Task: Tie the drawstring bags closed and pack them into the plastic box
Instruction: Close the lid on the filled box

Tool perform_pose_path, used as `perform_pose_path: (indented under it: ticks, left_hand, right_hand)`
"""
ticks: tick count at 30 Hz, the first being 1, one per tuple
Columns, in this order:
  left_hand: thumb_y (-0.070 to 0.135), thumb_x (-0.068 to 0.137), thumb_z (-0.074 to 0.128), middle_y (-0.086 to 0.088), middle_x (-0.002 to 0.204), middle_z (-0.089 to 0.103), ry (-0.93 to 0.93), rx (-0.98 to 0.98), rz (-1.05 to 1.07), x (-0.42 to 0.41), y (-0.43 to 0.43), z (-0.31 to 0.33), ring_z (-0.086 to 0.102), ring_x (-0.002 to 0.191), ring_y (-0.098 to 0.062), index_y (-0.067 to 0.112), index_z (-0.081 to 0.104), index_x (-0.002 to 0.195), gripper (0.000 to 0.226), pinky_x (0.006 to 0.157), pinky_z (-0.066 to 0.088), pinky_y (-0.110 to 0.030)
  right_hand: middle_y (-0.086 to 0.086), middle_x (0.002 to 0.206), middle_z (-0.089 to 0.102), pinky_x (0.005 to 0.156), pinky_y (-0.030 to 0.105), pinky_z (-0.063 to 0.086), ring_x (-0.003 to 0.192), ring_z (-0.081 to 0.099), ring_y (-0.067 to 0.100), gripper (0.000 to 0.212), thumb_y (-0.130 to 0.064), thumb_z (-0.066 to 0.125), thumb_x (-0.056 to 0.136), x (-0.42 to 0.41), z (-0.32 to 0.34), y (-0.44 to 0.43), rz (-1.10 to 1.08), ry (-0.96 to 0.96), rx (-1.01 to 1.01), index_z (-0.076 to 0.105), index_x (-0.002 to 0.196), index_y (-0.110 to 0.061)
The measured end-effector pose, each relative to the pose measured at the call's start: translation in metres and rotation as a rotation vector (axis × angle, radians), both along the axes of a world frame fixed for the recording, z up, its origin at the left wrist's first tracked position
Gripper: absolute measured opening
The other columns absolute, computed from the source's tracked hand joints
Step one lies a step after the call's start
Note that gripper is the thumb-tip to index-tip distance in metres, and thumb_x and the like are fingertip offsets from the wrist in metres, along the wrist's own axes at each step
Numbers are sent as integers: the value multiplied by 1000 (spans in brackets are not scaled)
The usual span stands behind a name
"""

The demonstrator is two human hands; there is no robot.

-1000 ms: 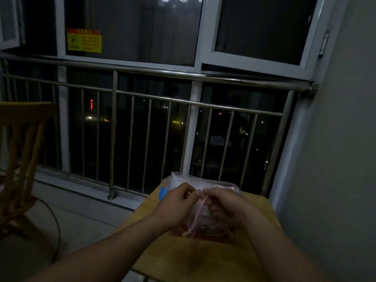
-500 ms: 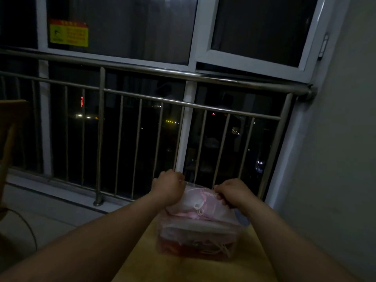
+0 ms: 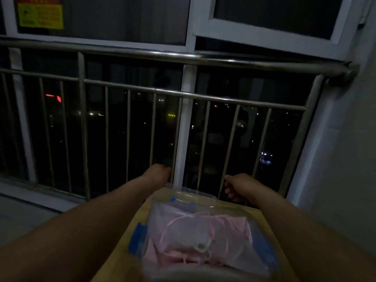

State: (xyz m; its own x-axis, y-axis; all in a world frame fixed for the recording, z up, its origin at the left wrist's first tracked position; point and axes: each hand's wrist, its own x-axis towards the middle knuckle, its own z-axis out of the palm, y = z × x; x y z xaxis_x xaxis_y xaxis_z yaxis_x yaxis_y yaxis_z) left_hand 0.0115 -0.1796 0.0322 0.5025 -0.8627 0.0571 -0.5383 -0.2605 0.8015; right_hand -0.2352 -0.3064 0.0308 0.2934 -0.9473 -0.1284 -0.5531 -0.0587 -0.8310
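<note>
A clear plastic box (image 3: 140, 249) with blue latches stands on a small wooden table (image 3: 264, 215), filled with pale pink drawstring bags (image 3: 203, 231) whose cords lie looped on top. A clear plastic edge (image 3: 191, 192) sits at the box's far end; whether it is a lid or the rim is unclear. My left hand (image 3: 158, 173) hovers just past that edge's left corner, its fingers hidden. My right hand (image 3: 240, 186) is to the right of the edge with curled fingers and nothing visible in them.
A steel railing (image 3: 183, 94) and a dark window stand right behind the table. A white wall (image 3: 345, 159) closes the right side. Tiled floor (image 3: 30, 216) lies to the left. The scene is dim and the box is blurred.
Both hands have left the top of the bag and moved forward past the box's far end. The bag now lies down inside the box. The view has tilted down and closer.
</note>
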Motion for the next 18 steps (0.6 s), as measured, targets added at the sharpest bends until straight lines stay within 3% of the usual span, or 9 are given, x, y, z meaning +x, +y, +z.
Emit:
perform_pose_path:
  ticks: [3, 5, 7, 10, 14, 18]
  left_hand:
    - [22, 111, 39, -15, 94, 63, 60, 114, 0, 21, -26, -13, 57, 80, -24, 6, 64, 95, 33, 80, 43, -33]
    - [23, 111, 40, -23, 114, 65, 102, 174, -46, 32, -39, -25, 59, 93, -30, -1, 65, 114, 35, 87, 44, -36]
    - [27, 111, 39, -26, 143, 55, 132, 220, -52, 39, -49, -37, 57, 123, -36, -4, 55, 139, 45, 105, 43, -41]
    - [27, 113, 34, -13, 148, 51, 100, 279, -74, 37, -54, -51, 53, 129, -32, 3, 49, 146, 43, 106, 41, -38]
    - [31, 113, 35, -19, 153, 46, 134, 287, -30, 40, -62, -70, 47, 137, -35, 4, 44, 150, 47, 109, 38, -37]
    - [30, 111, 41, -20, 139, 56, 176, 233, 64, 57, -65, -84, 56, 113, -29, 0, 51, 143, 45, 91, 43, -34]
  right_hand:
    - [11, 83, 60, 63, 31, 46, 68, 55, 22, 45, -53, 48, 103, 12, -17, -34, 73, 135, 165, 62, 100, -10]
    - [14, 101, 63, 74, 37, 51, 82, 61, 26, 59, -62, 49, 99, 17, -25, -49, 118, 223, 281, 62, 116, -7]
    - [20, 127, 60, 93, 42, 51, 107, 62, 32, 72, -69, 48, 96, 24, -33, -60, 163, 319, 375, 57, 133, -8]
    - [25, 147, 49, 112, 46, 44, 133, 52, 38, 80, -71, 48, 94, 34, -44, -72, 194, 408, 491, 52, 142, -8]
    - [22, 141, 57, 105, 49, 51, 123, 63, 36, 75, -69, 58, 90, 43, -63, -83, 203, 389, 575, 59, 134, -9]
    - [16, 127, 68, 95, 42, 57, 111, 70, 30, 69, -68, 60, 90, 43, -71, -85, 205, 370, 525, 65, 123, -8]
